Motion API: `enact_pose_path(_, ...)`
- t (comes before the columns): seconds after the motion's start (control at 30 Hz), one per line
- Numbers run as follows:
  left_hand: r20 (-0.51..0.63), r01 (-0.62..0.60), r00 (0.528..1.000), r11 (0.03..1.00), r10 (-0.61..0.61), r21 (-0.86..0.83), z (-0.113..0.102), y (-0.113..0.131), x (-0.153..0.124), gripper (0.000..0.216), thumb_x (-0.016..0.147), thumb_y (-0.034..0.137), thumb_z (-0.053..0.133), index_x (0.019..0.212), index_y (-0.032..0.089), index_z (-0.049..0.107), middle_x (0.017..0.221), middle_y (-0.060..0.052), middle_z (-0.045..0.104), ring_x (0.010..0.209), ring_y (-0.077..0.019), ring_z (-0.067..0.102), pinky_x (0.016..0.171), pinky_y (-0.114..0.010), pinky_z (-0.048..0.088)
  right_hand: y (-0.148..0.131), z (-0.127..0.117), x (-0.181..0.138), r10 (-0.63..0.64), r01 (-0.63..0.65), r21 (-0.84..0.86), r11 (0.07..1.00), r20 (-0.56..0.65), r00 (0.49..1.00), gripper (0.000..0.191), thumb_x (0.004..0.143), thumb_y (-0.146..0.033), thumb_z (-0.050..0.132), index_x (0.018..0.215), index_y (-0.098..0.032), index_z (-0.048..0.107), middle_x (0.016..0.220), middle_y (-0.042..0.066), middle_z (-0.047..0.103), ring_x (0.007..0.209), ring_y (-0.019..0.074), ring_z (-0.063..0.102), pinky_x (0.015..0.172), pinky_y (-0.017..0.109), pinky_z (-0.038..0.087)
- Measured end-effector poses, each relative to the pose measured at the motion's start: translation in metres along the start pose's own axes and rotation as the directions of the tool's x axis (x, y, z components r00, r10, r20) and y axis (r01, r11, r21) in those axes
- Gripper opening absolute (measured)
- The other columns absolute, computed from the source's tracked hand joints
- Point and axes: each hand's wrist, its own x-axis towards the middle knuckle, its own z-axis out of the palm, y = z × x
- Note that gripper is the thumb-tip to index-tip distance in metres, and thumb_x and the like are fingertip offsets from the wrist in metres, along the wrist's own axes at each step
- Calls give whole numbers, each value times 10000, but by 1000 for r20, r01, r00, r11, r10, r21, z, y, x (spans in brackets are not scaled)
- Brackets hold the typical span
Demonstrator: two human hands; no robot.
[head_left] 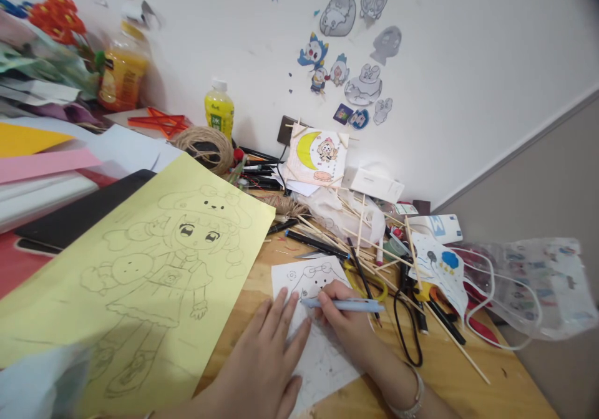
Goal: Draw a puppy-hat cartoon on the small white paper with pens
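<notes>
My right hand (344, 322) is closed around a light blue pen (358, 305), its tip touching a small white sheet (322, 372). Dark lines on that sheet form a drawn hat with a little face and a flower; my fingers cover part of it. Spread flat, my left hand (269, 350) rests on the sheet's left side. To the left lies a large yellow sheet (219, 294) with a pencil drawing of a girl in a hat and dress.
Thin wooden sticks (362, 229), markers (318, 243) and yellow-handled scissors (374, 282) lie beyond the white sheet. Farther back are twine (201, 148), a yellow bottle (219, 110) and a moon picture (318, 154). A plastic bag (538, 282) sits at the right, below a stickered wall.
</notes>
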Motion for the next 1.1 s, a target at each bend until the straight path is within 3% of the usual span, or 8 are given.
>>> enact_pose_path(0.13,-45,1,999,1000,-1,4,-1,0,-1,711,761,250,562,1451,166,414,1536,-190,251,1410,-428,139,1092,-587,206,-1,0,0,12,-12,22,1000,15,1000,352,866,-434,510,592,-213,513,538,-2,550,522,147,493,524,269,395)
enact_pose_path(0.33,27,-6,1000,999,7,-32,-21,2,0,685,756,198,547,1431,135,445,1495,-241,276,1376,-460,200,1061,-600,267,1,1,1,31,-31,32,999,3,1000,357,862,-452,515,595,-215,503,550,2,559,532,149,505,527,268,401)
enact_pose_path(0.6,45,6,999,999,-4,-36,-13,2,2,678,759,215,520,1429,147,446,1513,-226,241,1390,-455,148,1061,-617,250,-4,0,1,37,-37,100,994,0,999,366,857,-452,538,582,-217,482,527,-10,554,520,143,512,522,262,409)
enact_pose_path(0.83,89,3,996,999,1,-38,-31,2,3,660,775,195,516,1430,147,448,1494,-233,278,1375,-444,207,1066,-578,277,-4,1,2,40,-39,110,993,-1,999,364,858,-442,534,578,-216,482,514,-10,551,512,141,506,517,261,399)
enact_pose_path(1.1,29,-1,1000,999,2,-32,-12,2,2,676,770,211,519,1438,155,436,1509,-233,258,1387,-451,174,1067,-598,247,-5,0,2,53,-53,119,992,2,999,366,849,-447,533,571,-218,468,513,-13,527,514,143,493,514,262,391)
